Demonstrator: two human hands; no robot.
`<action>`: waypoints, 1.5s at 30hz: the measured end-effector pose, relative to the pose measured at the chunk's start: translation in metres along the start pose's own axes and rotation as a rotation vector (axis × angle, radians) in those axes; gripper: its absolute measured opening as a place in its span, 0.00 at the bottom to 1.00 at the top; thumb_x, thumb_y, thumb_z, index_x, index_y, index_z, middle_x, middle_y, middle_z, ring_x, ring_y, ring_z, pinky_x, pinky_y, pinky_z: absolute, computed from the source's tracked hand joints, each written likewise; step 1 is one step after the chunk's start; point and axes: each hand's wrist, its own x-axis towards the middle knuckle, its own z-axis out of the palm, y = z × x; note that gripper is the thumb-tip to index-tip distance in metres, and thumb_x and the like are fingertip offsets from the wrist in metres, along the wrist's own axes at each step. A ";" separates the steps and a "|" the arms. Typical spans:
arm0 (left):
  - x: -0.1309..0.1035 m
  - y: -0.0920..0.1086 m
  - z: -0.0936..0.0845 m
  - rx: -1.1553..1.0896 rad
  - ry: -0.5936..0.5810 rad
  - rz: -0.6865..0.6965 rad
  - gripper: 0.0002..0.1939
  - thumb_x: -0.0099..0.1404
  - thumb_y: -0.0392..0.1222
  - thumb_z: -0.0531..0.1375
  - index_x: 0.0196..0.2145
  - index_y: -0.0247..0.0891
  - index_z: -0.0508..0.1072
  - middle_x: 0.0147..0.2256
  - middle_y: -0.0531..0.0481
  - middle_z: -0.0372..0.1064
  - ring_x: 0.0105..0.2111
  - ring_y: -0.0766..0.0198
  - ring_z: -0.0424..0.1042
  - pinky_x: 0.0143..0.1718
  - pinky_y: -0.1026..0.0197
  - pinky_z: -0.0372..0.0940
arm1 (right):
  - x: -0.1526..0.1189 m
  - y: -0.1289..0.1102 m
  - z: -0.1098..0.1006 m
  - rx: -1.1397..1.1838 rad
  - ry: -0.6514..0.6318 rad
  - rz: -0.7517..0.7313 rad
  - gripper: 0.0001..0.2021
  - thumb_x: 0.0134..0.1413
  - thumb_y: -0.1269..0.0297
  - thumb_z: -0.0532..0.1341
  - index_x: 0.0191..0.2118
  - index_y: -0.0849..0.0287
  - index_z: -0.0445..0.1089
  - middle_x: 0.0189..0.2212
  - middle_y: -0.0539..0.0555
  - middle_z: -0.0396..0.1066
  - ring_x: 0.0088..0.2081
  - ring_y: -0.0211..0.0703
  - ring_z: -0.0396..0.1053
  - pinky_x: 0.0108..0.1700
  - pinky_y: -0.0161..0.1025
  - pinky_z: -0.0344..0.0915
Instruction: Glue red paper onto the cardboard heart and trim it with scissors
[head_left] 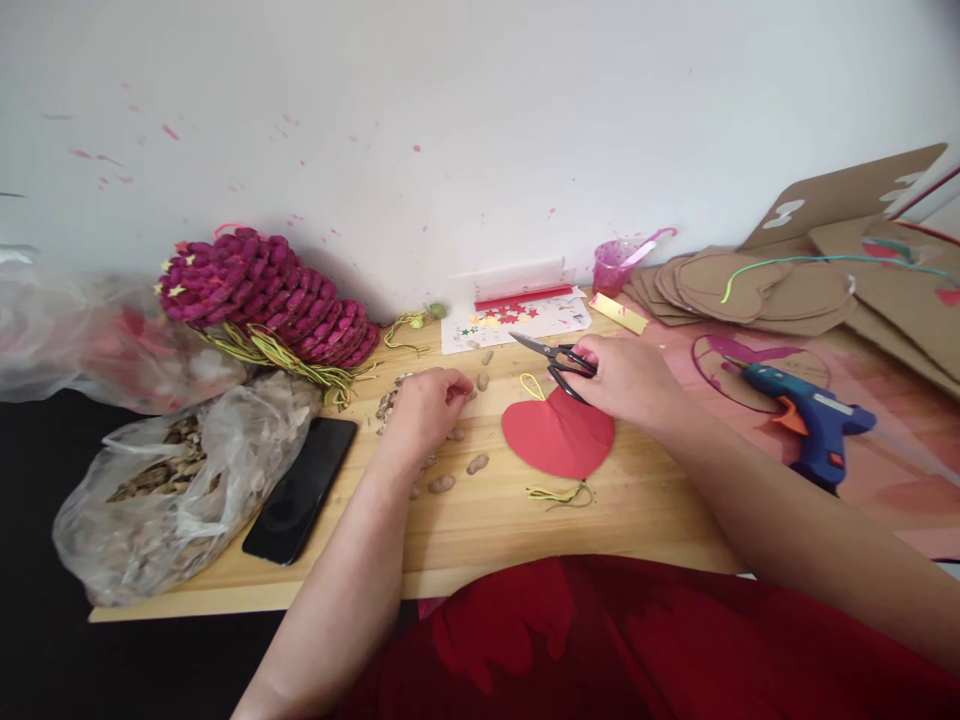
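Note:
My right hand (619,375) is closed on black-handled scissors (556,358), whose blades point up and left over the table. Below them lies a red paper heart (559,435) with a yellow loop (532,387) at its top and yellow-green string ends (559,494) at its bottom tip. My left hand (433,405) is left of the heart, thumb and fingers pinched together; whatever they hold is too small to make out. Several peanut shells (478,464) lie around it, partly hidden by the hand.
At the left are a black phone (300,490), a plastic bag of shells (172,490) and a stack of magenta pieces (277,295). Star stickers (514,315) and a pink cup (613,268) stand behind. Rightward lie a blue glue gun (814,405) and cardboard hearts (750,285).

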 end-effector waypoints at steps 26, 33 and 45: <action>-0.001 0.007 -0.001 0.110 0.018 -0.026 0.10 0.63 0.32 0.60 0.37 0.39 0.81 0.38 0.44 0.79 0.37 0.56 0.76 0.43 0.58 0.67 | -0.002 -0.002 -0.002 0.018 0.008 -0.002 0.12 0.54 0.52 0.61 0.30 0.55 0.70 0.26 0.52 0.74 0.28 0.44 0.66 0.28 0.39 0.49; -0.002 0.009 -0.001 0.093 0.005 -0.060 0.10 0.61 0.32 0.60 0.37 0.39 0.81 0.38 0.43 0.79 0.38 0.55 0.77 0.44 0.57 0.68 | -0.001 -0.002 0.000 0.099 0.017 -0.025 0.12 0.54 0.53 0.62 0.27 0.55 0.69 0.24 0.51 0.73 0.27 0.43 0.66 0.27 0.39 0.50; 0.004 0.014 -0.012 -1.508 -0.058 -0.413 0.13 0.51 0.34 0.73 0.36 0.33 0.79 0.27 0.53 0.74 0.24 0.73 0.72 0.29 0.71 0.71 | -0.017 -0.019 0.001 0.550 -0.036 -0.154 0.16 0.51 0.48 0.67 0.35 0.55 0.69 0.26 0.49 0.75 0.26 0.40 0.69 0.29 0.36 0.59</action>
